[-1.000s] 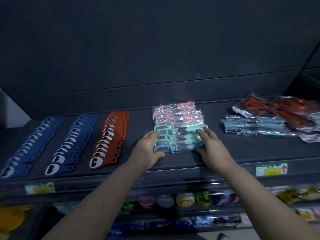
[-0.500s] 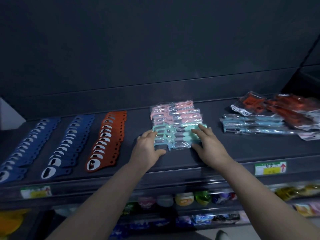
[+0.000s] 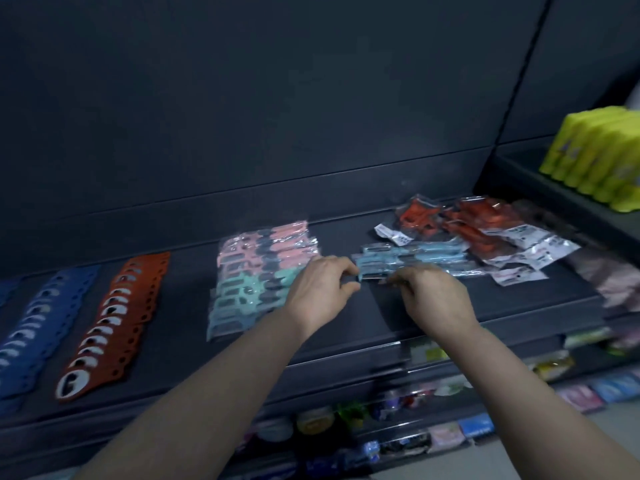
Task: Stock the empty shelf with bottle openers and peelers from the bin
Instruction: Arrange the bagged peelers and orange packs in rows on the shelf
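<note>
Left hand (image 3: 319, 289) is curled, thumb and forefinger pinching the left end of the nearest pack of blue peelers (image 3: 408, 259). These lie side by side toward the right of the dark shelf (image 3: 180, 355). Right hand (image 3: 433, 303) is curled too, its fingertips down on the near edge of the same packs; blur hides whether it grips or only presses.

By the look of the shelf, stocking is well along. Blue bottle openers (image 3: 41, 327), partly cut off at the frame edge, and one row of orange-red bottle openers (image 3: 117, 317) lie overlapped like roof tiles at the left, running front to back. Just beside the left hand, a neat stack of pink and teal peelers (image 3: 256, 271) is laid out the same way. What is left, I judge, is the right end — the blue peelers are only roughly lined up. Behind them the red peelers (image 3: 464, 226) sit in a loose heap, some skewed, with white label ends pointing different ways. The bin is out of view, so how much stock remains in it cannot be told.

Openers are flat and matte, rounded at one end with a pale cut-out — thin pieces, probably rigid. Peelers come in clear glossy sleeves that catch the light and wrinkle. Such film likely slides easily over itself and over the smooth painted shelf.
</note>
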Motion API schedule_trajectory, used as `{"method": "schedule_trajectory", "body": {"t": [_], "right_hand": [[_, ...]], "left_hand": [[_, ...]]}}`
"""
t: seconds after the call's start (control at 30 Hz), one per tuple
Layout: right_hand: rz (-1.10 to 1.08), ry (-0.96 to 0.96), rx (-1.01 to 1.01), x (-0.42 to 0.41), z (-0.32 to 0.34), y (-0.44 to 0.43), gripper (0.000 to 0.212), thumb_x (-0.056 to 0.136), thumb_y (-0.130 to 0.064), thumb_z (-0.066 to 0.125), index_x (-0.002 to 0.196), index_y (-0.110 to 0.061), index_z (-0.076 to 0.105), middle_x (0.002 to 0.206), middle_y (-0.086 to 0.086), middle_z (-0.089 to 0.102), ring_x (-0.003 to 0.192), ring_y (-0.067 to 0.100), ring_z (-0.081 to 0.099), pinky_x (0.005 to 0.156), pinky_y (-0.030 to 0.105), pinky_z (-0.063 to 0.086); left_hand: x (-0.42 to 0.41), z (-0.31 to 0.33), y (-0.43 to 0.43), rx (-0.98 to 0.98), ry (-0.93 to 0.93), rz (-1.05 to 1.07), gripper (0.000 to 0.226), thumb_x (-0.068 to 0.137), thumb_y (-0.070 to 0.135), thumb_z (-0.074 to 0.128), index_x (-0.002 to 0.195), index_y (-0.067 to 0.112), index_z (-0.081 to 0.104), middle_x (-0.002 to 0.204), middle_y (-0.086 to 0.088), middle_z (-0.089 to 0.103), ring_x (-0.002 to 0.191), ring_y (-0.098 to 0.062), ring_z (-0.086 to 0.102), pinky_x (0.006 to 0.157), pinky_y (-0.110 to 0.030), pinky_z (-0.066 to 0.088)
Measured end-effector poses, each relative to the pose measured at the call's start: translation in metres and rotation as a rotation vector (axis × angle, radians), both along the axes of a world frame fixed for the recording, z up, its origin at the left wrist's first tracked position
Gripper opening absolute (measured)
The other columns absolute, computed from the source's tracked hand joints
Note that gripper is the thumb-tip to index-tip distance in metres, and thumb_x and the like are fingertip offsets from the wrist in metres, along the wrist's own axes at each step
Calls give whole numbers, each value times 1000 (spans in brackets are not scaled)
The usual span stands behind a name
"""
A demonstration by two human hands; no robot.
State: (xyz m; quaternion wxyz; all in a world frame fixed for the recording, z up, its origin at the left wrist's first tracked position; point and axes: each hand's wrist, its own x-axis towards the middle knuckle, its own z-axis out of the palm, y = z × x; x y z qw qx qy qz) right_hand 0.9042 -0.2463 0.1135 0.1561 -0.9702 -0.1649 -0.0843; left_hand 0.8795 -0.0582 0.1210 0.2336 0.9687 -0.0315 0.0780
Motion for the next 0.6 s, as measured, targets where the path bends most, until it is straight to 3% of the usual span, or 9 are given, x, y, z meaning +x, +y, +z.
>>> {"method": "schedule_trajectory", "body": {"t": [0.2,0.3,0.47,0.6], "right_hand": [[-64,-79,-68,44,7,-52,30,84,-12,60,104,-31,71,99,0,70,101,26,59,73,32,49],[37,-96,-32,63,0,-61,28,74,-6,69,94,-25,75,88,2,70,87,29,62,69,34,51],[155,-114,22,74,-8,-65,24,74,-7,70,91,-22,74,85,0,69,80,27,64,66,33,52],[273,-158,20,72,-7,-66,16,75,-14,71,88,-22,72,81,-1,68,77,26,64,66,33,51]], "left_hand": [[58,6,-53,89,38,-4,27,95,31,55,120,24,63,120,4,64,112,-22,46,93,-33,41],[75,7,-67,213,128,2,31,94,36,55,124,29,59,124,5,61,117,-20,42,95,-38,36],[79,2,-66,400,232,34,37,87,36,62,123,31,57,124,3,55,117,-21,42,93,-37,34],[78,1,-58,234,135,136,16,87,31,60,102,26,61,114,3,56,110,-24,46,93,-39,41]]}}
